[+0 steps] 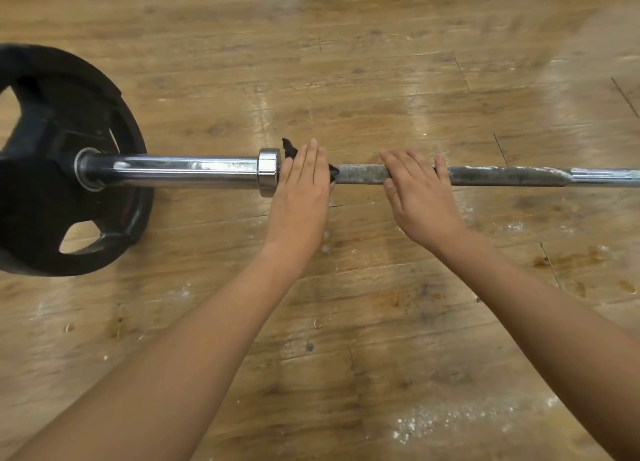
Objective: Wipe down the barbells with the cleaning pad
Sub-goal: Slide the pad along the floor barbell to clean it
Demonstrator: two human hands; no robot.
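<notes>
A steel barbell (502, 176) lies across the wooden floor, its shaft dull and chalk-stained. Its shiny sleeve (187, 169) runs left into a black weight plate (62, 162). My left hand (301, 190) lies over the shaft just right of the sleeve collar (268, 171), fingers straight, pressing a dark cleaning pad (290, 148) onto the bar; only the pad's black edges show beside the hand. My right hand (419, 190) rests on the shaft further right, with its fingers laid over the top and the thumb under the near side.
The wooden floor (346, 79) carries white chalk dust (433, 422) near its front right and a few dark stains at the right. The weight plate stands upright at the far left.
</notes>
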